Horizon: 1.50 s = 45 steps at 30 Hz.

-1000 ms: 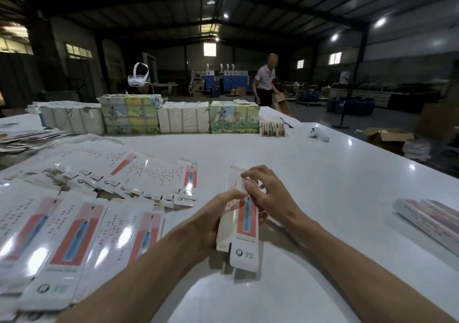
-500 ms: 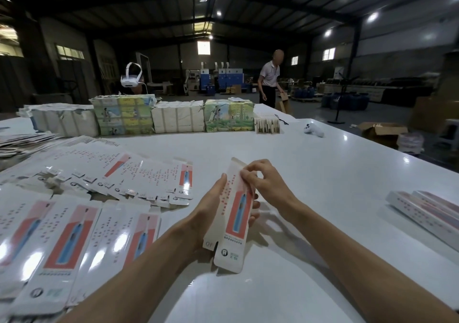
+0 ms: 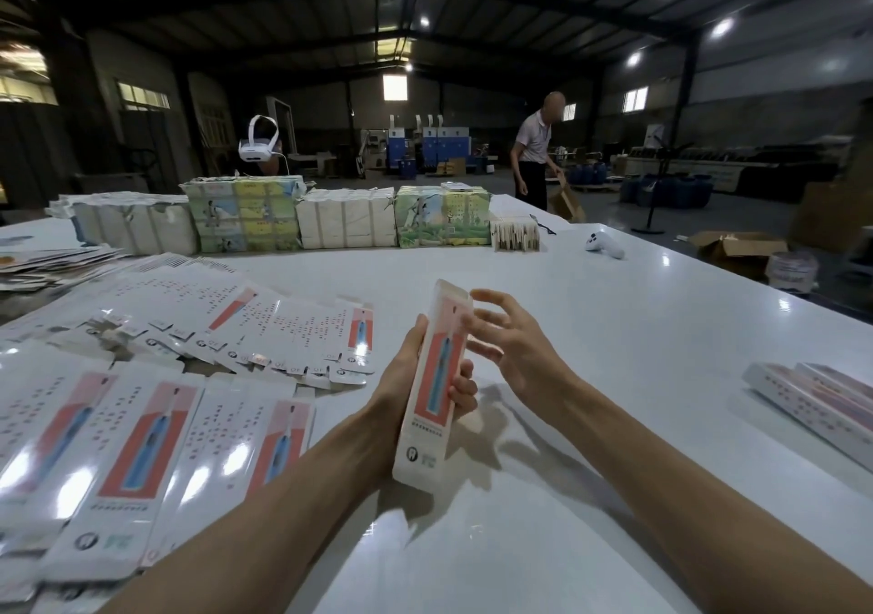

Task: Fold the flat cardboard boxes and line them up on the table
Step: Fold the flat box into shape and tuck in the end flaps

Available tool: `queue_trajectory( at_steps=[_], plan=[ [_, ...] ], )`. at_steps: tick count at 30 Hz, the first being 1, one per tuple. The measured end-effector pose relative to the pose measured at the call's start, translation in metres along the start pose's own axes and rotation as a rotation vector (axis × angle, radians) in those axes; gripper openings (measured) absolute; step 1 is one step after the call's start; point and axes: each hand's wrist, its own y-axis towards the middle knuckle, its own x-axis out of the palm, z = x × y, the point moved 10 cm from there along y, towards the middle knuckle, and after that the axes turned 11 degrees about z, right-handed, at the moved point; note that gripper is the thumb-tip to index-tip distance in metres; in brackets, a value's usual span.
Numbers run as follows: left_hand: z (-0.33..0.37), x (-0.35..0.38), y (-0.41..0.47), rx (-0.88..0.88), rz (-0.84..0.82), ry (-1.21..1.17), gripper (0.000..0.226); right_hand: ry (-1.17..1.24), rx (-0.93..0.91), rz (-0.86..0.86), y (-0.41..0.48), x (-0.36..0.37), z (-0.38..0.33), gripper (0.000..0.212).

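Observation:
A long white cardboard box [image 3: 432,377] with a red panel and a blue toothbrush picture stands tilted above the white table [image 3: 614,353]. My left hand [image 3: 401,391] grips it round the middle, thumb on its left edge and fingertips showing on its right. Just to the box's right, my right hand [image 3: 510,344] hovers with fingers spread, its fingertips at the upper right edge. Flat unfolded boxes [image 3: 141,434] lie spread over the table's left side, with more flat boxes [image 3: 264,325] fanned out behind. Folded boxes [image 3: 822,401] lie at the right edge.
Wrapped bundles of stock [image 3: 345,223] line the table's far side, with a small stack of cards [image 3: 515,237] and a white controller [image 3: 604,245] to their right. A white headset [image 3: 259,143] is behind the bundles. A person [image 3: 534,150] stands beyond the table by a cardboard carton [image 3: 737,247].
The box has been raised and turned more upright and now looks squared open. My right hand has let go of its top and spread its fingers beside it.

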Motion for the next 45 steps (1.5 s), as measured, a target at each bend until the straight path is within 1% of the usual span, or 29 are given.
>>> queue_trajectory(
  at_steps=[1,2,4,5,6,8,10,12,15,17,18,20,21,23,24,26,28,32,34,36,39,42,45],
  plan=[
    [0.003,-0.002,0.003,0.015,-0.001,-0.045,0.065,-0.048,-0.007,-0.022,-0.002,0.004,0.003,0.056],
    [0.004,-0.005,0.005,0.037,0.005,-0.070,0.066,-0.104,-0.032,-0.038,-0.004,0.008,0.005,0.053],
    [0.006,-0.013,0.010,0.095,0.031,-0.054,0.069,-0.179,-0.090,-0.019,-0.006,0.010,0.005,0.046],
    [0.007,-0.017,0.011,0.130,0.051,-0.025,0.069,-0.172,-0.103,-0.002,-0.007,0.010,0.003,0.046],
    [0.009,-0.020,0.011,0.174,0.076,0.007,0.065,-0.145,-0.104,0.002,-0.007,0.009,0.002,0.049],
    [0.017,-0.024,0.008,0.288,0.127,0.064,0.050,-0.103,-0.099,-0.015,-0.007,0.008,-0.001,0.057],
    [0.029,-0.025,0.004,0.419,0.190,0.115,0.035,-0.102,-0.101,-0.039,-0.006,0.007,-0.001,0.061],
    [0.039,-0.023,-0.001,0.528,0.230,0.183,0.030,-0.128,-0.112,-0.042,-0.005,0.005,0.001,0.056],
    [0.048,-0.023,-0.005,0.620,0.276,0.290,0.029,-0.141,-0.124,-0.021,-0.004,0.004,0.002,0.053],
    [0.047,-0.024,-0.005,0.609,0.276,0.330,0.029,-0.154,-0.136,-0.004,-0.004,0.003,-0.001,0.050],
    [0.041,-0.021,-0.002,0.551,0.238,0.308,0.035,-0.165,-0.138,0.004,-0.003,0.002,-0.001,0.049],
    [0.029,-0.010,0.001,0.413,0.125,0.234,0.057,-0.179,-0.129,0.008,-0.003,0.001,0.000,0.046],
    [0.028,-0.004,0.001,0.409,0.090,0.225,0.067,-0.171,-0.119,0.003,-0.004,0.001,0.000,0.045],
    [0.030,0.002,0.000,0.474,0.091,0.329,0.093,-0.139,-0.101,-0.011,-0.004,0.000,0.000,0.043],
    [0.032,0.004,-0.001,0.509,0.113,0.409,0.102,-0.127,-0.094,-0.017,-0.003,0.000,0.000,0.042],
    [0.032,0.002,-0.003,0.536,0.172,0.534,0.111,-0.109,-0.073,-0.036,-0.002,0.000,0.000,0.039],
    [0.032,-0.003,-0.003,0.535,0.204,0.583,0.110,-0.095,-0.044,-0.069,-0.001,0.001,0.002,0.035],
    [0.028,-0.008,0.000,0.500,0.187,0.616,0.100,-0.127,-0.023,-0.095,0.000,0.003,0.011,0.033],
    [0.029,-0.009,0.002,0.497,0.185,0.627,0.098,-0.131,-0.021,-0.072,0.000,0.002,0.013,0.034],
    [0.029,-0.009,0.001,0.489,0.172,0.633,0.102,-0.094,-0.019,-0.004,0.003,-0.003,0.010,0.034],
    [0.028,-0.003,-0.004,0.477,0.144,0.693,0.104,-0.069,-0.009,0.114,0.008,-0.019,0.007,0.026],
    [0.026,0.004,-0.006,0.483,0.118,0.779,0.104,-0.075,-0.002,0.103,0.009,-0.024,0.005,0.023],
    [0.020,0.007,-0.005,0.467,0.082,0.803,0.099,-0.125,-0.048,0.088,0.006,-0.024,0.001,0.019]
  ],
)
